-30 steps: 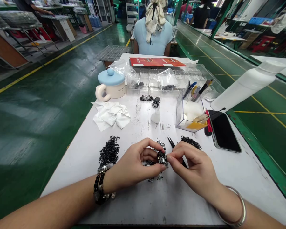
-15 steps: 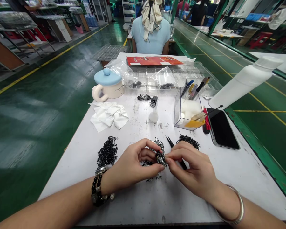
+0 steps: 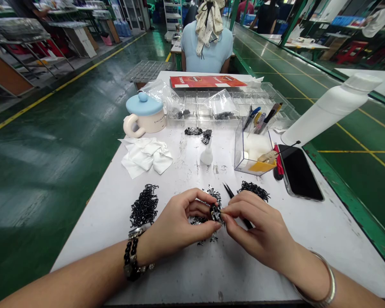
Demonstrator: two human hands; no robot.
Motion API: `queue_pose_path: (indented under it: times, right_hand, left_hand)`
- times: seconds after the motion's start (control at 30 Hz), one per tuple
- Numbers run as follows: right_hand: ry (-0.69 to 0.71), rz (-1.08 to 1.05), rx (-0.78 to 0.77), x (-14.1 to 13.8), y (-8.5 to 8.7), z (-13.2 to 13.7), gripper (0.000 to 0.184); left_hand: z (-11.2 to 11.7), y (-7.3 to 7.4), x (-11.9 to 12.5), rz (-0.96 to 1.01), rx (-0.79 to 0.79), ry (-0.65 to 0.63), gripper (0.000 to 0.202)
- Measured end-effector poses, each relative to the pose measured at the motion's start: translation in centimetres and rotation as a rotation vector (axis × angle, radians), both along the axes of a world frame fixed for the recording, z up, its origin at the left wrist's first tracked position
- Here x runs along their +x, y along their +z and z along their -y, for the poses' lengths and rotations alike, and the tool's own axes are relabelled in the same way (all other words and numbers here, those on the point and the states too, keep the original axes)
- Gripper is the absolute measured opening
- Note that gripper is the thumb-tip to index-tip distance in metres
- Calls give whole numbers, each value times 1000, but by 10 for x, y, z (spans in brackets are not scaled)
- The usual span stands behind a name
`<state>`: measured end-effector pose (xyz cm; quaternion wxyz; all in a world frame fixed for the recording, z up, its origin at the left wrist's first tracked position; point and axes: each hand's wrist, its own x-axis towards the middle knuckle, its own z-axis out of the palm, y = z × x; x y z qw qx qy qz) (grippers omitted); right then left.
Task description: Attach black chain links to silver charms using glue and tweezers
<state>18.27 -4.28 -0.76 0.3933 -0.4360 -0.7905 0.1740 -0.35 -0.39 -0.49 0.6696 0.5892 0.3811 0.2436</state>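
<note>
Between thumb and fingers, my left hand (image 3: 182, 216) grips a small black-and-silver part (image 3: 215, 212) above the white table (image 3: 179, 278). The thumb and forefinger of my right hand (image 3: 259, 226) are pinched at the part's right side; whether they hold a separate tiny piece cannot be made out. Under and behind the hands lies a pile of small silver pieces (image 3: 213, 192), partly covered. Black tweezers (image 3: 228, 190) lie beside my right hand, half hidden by it. One heap of black curved pieces (image 3: 144, 205) is left of my left hand, another heap (image 3: 254, 190) beyond my right.
A small white squeeze bottle (image 3: 206, 155) stands mid-table. Around it are a lidded mug (image 3: 147, 117), crumpled tissue (image 3: 147, 156), a clear box (image 3: 253, 149) of tools, a phone (image 3: 301, 173) and a tall white bottle (image 3: 330, 111). Clear trays (image 3: 263, 98) lie behind; a person (image 3: 207, 47) sits beyond.
My right hand has shifted slightly, its fingertips still at the part. The part has turned a little in my left hand. The seated person has leaned slightly right.
</note>
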Motion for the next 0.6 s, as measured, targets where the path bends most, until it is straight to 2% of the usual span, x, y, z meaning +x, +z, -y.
queue_pose_path:
  times: [0.27, 0.47, 0.6]
  right_hand:
    - [25, 91, -41, 2, 4, 0, 10]
    - [30, 142, -61, 2, 7, 2, 9]
    - [50, 171, -70, 2, 9, 2, 10]
  left_hand:
    - [0, -3, 0, -10, 74, -28, 31]
    - [-1, -4, 0, 5, 64, -37, 32]
    - [-2, -6, 1, 32, -7, -47, 33]
